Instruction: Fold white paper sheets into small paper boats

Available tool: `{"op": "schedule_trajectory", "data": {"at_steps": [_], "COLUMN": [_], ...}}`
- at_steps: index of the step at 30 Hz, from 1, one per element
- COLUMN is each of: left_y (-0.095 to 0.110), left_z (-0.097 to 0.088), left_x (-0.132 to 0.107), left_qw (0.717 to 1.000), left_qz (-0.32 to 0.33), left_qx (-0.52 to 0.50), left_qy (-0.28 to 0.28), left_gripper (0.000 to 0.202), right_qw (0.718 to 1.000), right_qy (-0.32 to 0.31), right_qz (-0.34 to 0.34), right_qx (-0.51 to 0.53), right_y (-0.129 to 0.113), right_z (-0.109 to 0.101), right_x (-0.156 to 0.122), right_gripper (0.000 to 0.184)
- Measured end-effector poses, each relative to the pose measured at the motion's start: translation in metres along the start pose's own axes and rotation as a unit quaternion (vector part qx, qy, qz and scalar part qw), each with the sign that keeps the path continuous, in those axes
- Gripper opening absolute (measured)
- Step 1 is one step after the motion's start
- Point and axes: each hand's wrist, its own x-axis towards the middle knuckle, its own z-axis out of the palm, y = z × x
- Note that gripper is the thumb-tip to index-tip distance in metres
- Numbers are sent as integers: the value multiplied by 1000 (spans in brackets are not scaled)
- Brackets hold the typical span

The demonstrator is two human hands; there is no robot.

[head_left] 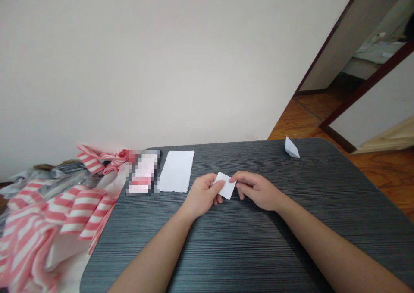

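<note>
Both of my hands meet over the middle of a dark striped table [246,250]. Between them is a small folded white paper [225,185]. My left hand [202,194] pinches its left edge with thumb and curled fingers. My right hand [257,189] pinches its right corner, fingers closed. The paper is held just above the tabletop, tilted slightly.
A stack of white paper sheets [177,171] lies at the table's back left, beside a blurred pink and white object [143,173]. A small folded paper shape [291,148] stands at the back right. Red and white striped cloth [48,224] is heaped left of the table. Wooden floor and a doorway are at right.
</note>
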Motion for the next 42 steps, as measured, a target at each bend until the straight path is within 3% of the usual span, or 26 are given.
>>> {"op": "schedule_trajectory", "data": {"at_steps": [8,21,27,32,42], "left_y": [2,2,4,6,10], "left_z": [0,2,2,2,4], "left_x": [-1,-3,-3,-5,-5], "left_qw": [1000,1000,999,998,998], "left_qz": [-3,11,23,21,22], "left_qx": [-10,9,0,-5,43], "left_qy": [-13,-28,-40,-60,-44], "left_gripper": [35,35,40,32,32], "right_qw": [998,991,996,995,998], "right_qy": [21,-4,16,40,37], "right_qz": [-34,-79,-44,-12,23], "right_qx": [-57,-108,-76,-87,-52], "right_y": [0,-11,-10,-11,-8], "right_z": [1,-3,-1,0,1], "right_x": [4,4,5,5,4], "right_gripper": [12,14,17,20,20]}}
